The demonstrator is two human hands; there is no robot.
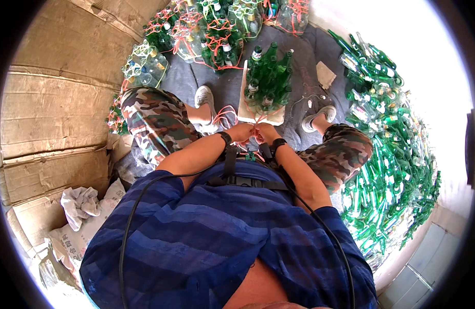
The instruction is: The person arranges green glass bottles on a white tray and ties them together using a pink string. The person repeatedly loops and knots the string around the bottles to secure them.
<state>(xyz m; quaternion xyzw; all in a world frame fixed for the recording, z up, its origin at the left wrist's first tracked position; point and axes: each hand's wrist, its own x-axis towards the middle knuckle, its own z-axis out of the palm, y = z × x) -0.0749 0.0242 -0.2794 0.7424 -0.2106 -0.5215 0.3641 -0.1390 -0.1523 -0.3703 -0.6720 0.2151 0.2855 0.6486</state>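
Close together in front of my waist, my left hand (243, 133) and my right hand (265, 133) both grip red plastic twine (257, 118). From my fingers the twine runs to a group of upright green glass bottles (269, 75). These bottles stand packed together on a pale flat board (276, 118) between my feet. Loops of the same twine (226, 112) lie beside the board, by the shoe at the left of the view. My fingers partly hide where the strands meet.
Twine-bound bottle bundles (218, 42) stand beyond the board and at the left. A large heap of loose bottles (392, 154) fills the right side. Cardboard sheets (60, 112) line the left. A cardboard scrap (325, 75) lies on the dark ground sheet (179, 79).
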